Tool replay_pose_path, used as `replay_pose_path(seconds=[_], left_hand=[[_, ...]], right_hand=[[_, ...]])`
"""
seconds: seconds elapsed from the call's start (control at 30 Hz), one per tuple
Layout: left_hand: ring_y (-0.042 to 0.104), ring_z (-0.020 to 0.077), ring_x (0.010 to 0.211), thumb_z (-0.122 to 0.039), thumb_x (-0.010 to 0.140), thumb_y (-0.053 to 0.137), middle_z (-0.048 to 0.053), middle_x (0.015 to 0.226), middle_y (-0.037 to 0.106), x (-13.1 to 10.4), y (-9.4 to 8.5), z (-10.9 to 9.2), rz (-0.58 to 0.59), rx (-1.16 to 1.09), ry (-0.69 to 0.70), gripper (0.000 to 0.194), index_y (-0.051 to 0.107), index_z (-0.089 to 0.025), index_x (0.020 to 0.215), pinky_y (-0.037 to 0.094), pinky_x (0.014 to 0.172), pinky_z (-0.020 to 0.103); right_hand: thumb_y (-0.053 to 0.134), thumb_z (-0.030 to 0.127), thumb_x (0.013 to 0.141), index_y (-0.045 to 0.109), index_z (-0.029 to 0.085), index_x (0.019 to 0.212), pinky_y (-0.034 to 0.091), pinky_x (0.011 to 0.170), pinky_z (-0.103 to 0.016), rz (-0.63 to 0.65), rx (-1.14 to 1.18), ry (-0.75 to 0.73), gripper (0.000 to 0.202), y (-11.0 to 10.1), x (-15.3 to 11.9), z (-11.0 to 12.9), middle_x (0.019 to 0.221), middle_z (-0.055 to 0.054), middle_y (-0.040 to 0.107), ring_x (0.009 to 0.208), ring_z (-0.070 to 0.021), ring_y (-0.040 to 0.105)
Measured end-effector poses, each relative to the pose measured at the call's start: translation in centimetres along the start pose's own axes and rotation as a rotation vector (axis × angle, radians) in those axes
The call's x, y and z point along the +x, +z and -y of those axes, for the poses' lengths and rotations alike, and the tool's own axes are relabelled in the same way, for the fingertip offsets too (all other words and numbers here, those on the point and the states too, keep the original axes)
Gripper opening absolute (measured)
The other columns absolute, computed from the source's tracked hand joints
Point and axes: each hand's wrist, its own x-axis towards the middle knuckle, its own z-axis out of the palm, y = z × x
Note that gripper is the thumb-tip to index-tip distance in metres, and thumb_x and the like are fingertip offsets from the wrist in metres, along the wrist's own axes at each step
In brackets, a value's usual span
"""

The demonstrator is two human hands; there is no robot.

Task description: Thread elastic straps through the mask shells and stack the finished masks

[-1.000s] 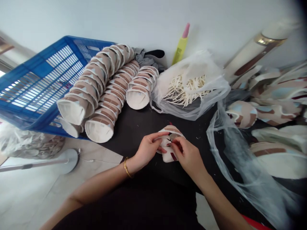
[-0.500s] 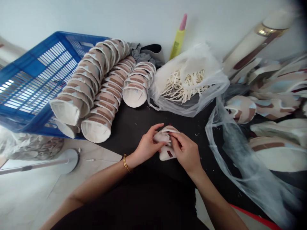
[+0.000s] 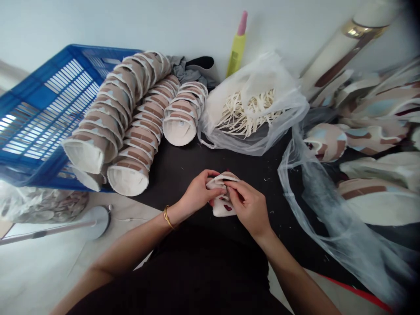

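Observation:
A small white fabric piece (image 3: 223,209) with a dark red mark and a brown-striped edge is held between both hands, over the black tabletop (image 3: 183,168). My left hand (image 3: 198,192) grips its left side, thumb across the folded cloth and a gold bracelet on the wrist. On the right side, my right hand (image 3: 248,204) pinches the upper edge with thumb and fingertips. The inner folds between the fingertips are partly hidden.
Stacked fabric cups (image 3: 129,179) lean from a blue crate (image 3: 49,98) at left. Behind the hands sits a plastic bag of cream strips (image 3: 251,111), beside a yellow bottle (image 3: 235,54). More fabric pieces (image 3: 380,203) and clear plastic (image 3: 341,218) lie at right.
The cloth's folds have closed in somewhat between the fingers, and my left thumb lies flatter across them. The whole view has shifted slightly.

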Motion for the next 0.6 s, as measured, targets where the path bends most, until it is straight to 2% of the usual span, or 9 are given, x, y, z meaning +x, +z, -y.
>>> replay_pose_path(seconds=[0.13,0.23,0.37,0.53,0.6], left_hand=[[0.049,0.0043,0.042,-0.022,0.074,0.078,-0.004,0.075,0.064,0.17,0.05,-0.23,-0.013,-0.026,-0.039,0.039,0.054,-0.016,0.105,0.039,0.038,0.017],[0.046,0.0036,0.040,-0.020,0.075,0.077,-0.006,0.070,0.062,0.42,0.02,-0.26,-0.011,-0.051,-0.066,0.035,0.054,-0.017,0.102,0.035,0.037,0.017],[0.045,0.0042,0.041,-0.014,0.075,0.072,-0.006,0.069,0.059,0.61,0.10,-0.35,-0.026,-0.032,-0.079,0.031,0.053,-0.017,0.100,0.034,0.036,0.017],[0.045,0.0033,0.043,-0.019,0.076,0.071,-0.004,0.079,0.061,0.08,0.31,-0.84,-0.033,0.116,-0.016,0.036,0.055,-0.016,0.108,0.035,0.037,0.016],[0.046,0.0037,0.046,-0.021,0.077,0.071,-0.002,0.083,0.063,-0.18,0.35,-0.91,-0.027,0.107,0.004,0.040,0.054,-0.016,0.113,0.037,0.039,0.016]], right_hand=[[0.051,0.023,0.098,0.073,0.024,0.105,0.057,0.088,-0.035,-0.084,0.002,0.034,0.023,0.24,-0.41,0.35,0.103,-0.005,0.075,0.097,-0.0206,0.071],[0.052,0.023,0.098,0.073,0.024,0.106,0.056,0.088,-0.034,-0.115,-0.003,0.021,0.022,0.46,-0.69,0.68,0.103,-0.004,0.075,0.097,-0.0204,0.071],[0.050,0.019,0.099,0.072,0.024,0.111,0.055,0.090,-0.031,-0.053,-0.087,-0.041,0.025,0.51,-0.80,0.80,0.110,-0.003,0.075,0.101,-0.0190,0.071],[0.049,0.017,0.096,0.071,0.026,0.116,0.054,0.065,-0.027,0.055,-0.412,-0.075,0.031,0.32,-0.71,0.24,0.121,0.000,0.072,0.092,-0.0196,0.074],[0.047,0.017,0.097,0.070,0.027,0.117,0.054,0.067,-0.027,0.049,-0.410,-0.063,0.032,0.15,-0.60,0.17,0.122,0.000,0.072,0.094,-0.0197,0.073]])
